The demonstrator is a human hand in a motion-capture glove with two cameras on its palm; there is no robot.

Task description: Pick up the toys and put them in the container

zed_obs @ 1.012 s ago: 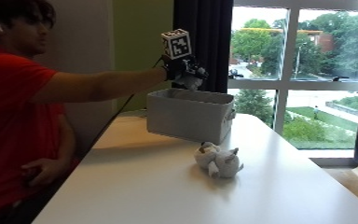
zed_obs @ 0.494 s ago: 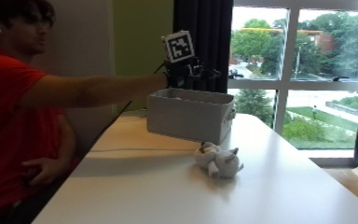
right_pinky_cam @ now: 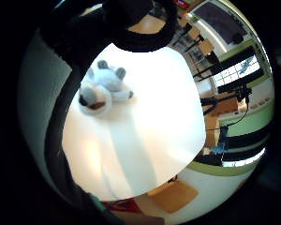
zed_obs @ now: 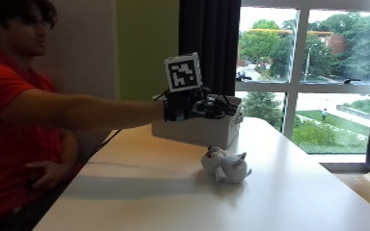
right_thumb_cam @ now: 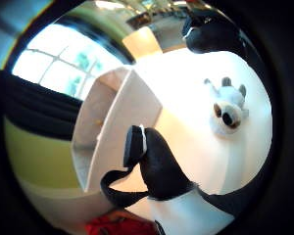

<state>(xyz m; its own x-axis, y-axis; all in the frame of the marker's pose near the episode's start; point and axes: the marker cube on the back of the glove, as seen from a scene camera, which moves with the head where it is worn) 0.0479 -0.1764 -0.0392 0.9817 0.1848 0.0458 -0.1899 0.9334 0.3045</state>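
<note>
outside view — the gloved right hand (zed_obs: 194, 107) hangs in the air in front of the white container (zed_obs: 201, 129), fingers spread and holding nothing. a grey plush toy (zed_obs: 225, 166) lies on the white table (zed_obs: 172, 192), just near of the container. little-finger palm view: toy on the table, apart from the hand. thumb-side view — container beside the toy.

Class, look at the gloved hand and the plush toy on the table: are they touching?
Apart. The outside view shows the gloved hand raised in front of the container, with bare table between it and the toy lying below.
</note>
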